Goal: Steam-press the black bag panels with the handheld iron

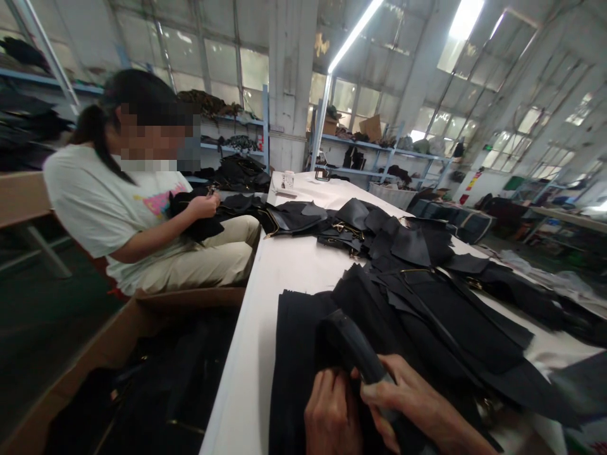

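at the near edge of the white table [289, 265], left hand [332, 414] pressed down with fingers curled on the black fabric piece [303, 341], pinning it against the tabletop. right hand [412, 404] wrapped around a dark rolled strap [353, 347], thumb on top, fingers closed about its lower end; upper end arching up and over onto the fabric. just beyond, a spread stack of black cut pieces [427, 309] with brass-coloured hardware showing here and there, and a second heap [379, 230] farther up the table.

to the left, a co-worker [118, 202] seated beside the table, both hands busy with a small black piece [196, 218] (too small to tell what exactly). below the table edge, a cardboard box [109, 354] holding more dark material. shelves [379, 151] with bundles along the back wall.

best handled, by the look of it, with the left hand kept flat and firm so the fabric cannot creep, and the right grip kept close to the working end of the strap, so as not to drag the neighbouring stack.
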Demonstrator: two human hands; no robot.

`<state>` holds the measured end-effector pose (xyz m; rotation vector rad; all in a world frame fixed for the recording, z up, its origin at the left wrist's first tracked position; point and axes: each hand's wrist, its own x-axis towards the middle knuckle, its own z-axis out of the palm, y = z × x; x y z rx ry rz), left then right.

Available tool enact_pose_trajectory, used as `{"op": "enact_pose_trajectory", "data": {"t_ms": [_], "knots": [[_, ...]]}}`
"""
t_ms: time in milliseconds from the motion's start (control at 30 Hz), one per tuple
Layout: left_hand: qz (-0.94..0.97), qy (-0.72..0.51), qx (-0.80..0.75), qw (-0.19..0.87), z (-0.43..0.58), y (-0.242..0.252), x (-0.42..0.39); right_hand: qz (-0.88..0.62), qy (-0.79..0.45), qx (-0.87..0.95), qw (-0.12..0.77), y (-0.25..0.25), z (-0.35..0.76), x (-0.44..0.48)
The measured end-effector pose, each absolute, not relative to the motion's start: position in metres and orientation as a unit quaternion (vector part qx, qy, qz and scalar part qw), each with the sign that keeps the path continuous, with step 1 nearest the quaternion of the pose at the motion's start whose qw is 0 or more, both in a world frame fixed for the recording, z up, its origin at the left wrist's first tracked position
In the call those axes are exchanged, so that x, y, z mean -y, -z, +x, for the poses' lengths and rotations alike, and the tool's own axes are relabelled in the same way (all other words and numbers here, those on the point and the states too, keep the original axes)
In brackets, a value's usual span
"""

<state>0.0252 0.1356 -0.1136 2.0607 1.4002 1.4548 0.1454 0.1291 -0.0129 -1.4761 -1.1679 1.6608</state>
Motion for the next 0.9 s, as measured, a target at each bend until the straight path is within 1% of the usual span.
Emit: {"op": "enact_pose_trajectory", "data": {"t_ms": [133,267,500,567,667,800,900], "knots": [[0.697,-0.525,-0.476,0.112,0.028,0.124,-0.137,-0.564,-0.634,0.425,0.315,0.015,0.14,-0.137],[0.694,-0.515,-0.493,0.099,0.028,0.133,-0.139,-0.563,-0.628,0.42,0.336,0.009,0.14,-0.141],[0.707,-0.47,-0.526,0.051,0.024,0.127,-0.142,-0.551,-0.554,0.474,0.408,-0.034,0.166,-0.143],[0.724,-0.462,-0.511,0.035,0.022,0.124,-0.144,-0.55,-0.528,0.483,0.43,-0.046,0.179,-0.133],[0.752,-0.444,-0.488,0.024,0.017,0.122,-0.148,-0.563,-0.501,0.489,0.439,-0.055,0.197,-0.108],[0.786,-0.41,-0.458,0.066,0.005,0.109,-0.148,-0.583,-0.491,0.491,0.422,-0.047,0.219,-0.07],[0.808,-0.403,-0.424,0.067,-0.002,0.081,-0.141,-0.584,-0.494,0.493,0.413,-0.036,0.232,-0.049]]}}
